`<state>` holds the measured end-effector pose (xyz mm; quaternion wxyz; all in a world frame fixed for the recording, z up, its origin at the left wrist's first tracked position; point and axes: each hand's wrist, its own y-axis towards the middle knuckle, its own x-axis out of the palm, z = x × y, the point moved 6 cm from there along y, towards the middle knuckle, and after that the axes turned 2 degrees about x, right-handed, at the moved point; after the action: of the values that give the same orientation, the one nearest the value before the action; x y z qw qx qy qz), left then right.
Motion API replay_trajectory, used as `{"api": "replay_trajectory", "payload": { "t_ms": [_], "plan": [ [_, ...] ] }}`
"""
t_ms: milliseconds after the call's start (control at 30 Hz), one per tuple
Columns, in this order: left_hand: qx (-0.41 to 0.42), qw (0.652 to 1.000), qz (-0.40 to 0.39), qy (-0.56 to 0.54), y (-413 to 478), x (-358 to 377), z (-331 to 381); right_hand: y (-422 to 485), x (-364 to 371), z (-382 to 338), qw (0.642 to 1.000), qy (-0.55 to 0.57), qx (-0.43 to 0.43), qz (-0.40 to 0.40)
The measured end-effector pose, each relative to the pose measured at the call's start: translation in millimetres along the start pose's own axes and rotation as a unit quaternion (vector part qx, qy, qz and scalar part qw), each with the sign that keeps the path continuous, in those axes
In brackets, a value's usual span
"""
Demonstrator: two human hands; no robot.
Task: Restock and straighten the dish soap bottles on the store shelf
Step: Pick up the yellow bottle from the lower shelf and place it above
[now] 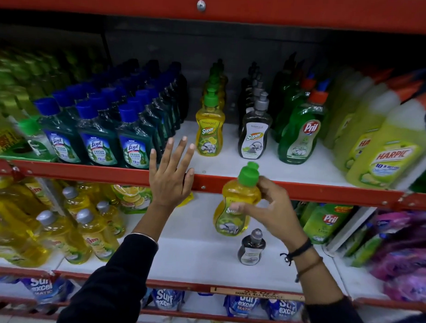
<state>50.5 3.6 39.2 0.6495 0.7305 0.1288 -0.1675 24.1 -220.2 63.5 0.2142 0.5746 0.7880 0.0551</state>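
My right hand [270, 209] grips a yellow dish soap bottle [237, 201] with a green cap, held upright in front of the red edge of the upper shelf [302, 192]. On that shelf stands a row of the same yellow bottles [210, 131], and beside it a row of grey-black bottles [255, 136] with grey caps. My left hand [171, 173] is spread flat, empty, at the shelf edge just left of the yellow row. One grey-black bottle [251, 248] stands alone on the white lower shelf [194, 262], below my right hand.
Blue-capped Lizol bottles [99, 138] fill the upper shelf's left; green Pril bottles [301, 135] and yellow-green Harpic bottles [386, 153] fill its right. The lower shelf holds yellow Vim bottles [84, 231] left, Pril pouches [325, 221] and purple packs [402, 252] right. Surf Excel pouches [163, 298] sit beneath.
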Motion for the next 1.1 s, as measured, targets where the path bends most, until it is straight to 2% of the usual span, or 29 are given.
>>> {"api": "replay_trajectory", "payload": {
  "t_ms": [200,333,667,967,1033,1100],
  "plan": [
    [-0.003,1.0,-0.002,-0.008,2.1,-2.3,-0.3,42.5,-26.1,-57.8,0.993,0.041,-0.068,0.092],
    [-0.002,1.0,0.009,-0.011,2.5,-1.6,-0.5,73.8,-24.0,-56.4,0.987,0.049,-0.076,0.13],
    [-0.004,0.999,0.034,-0.007,1.7,1.4,-1.7,120.9,31.5,-15.9,0.995,0.014,-0.045,0.093],
    [0.002,0.999,0.042,0.0,0.8,2.8,-1.8,114.3,35.7,-14.8,0.993,-0.062,-0.048,0.09],
    [0.003,0.999,0.043,0.003,0.8,2.5,-1.8,102.6,31.1,-19.3,0.991,-0.065,-0.05,0.104],
    [0.006,0.999,0.042,0.002,0.9,2.1,-1.5,82.5,19.6,-20.7,0.986,-0.05,-0.045,0.151]
  ]
}}
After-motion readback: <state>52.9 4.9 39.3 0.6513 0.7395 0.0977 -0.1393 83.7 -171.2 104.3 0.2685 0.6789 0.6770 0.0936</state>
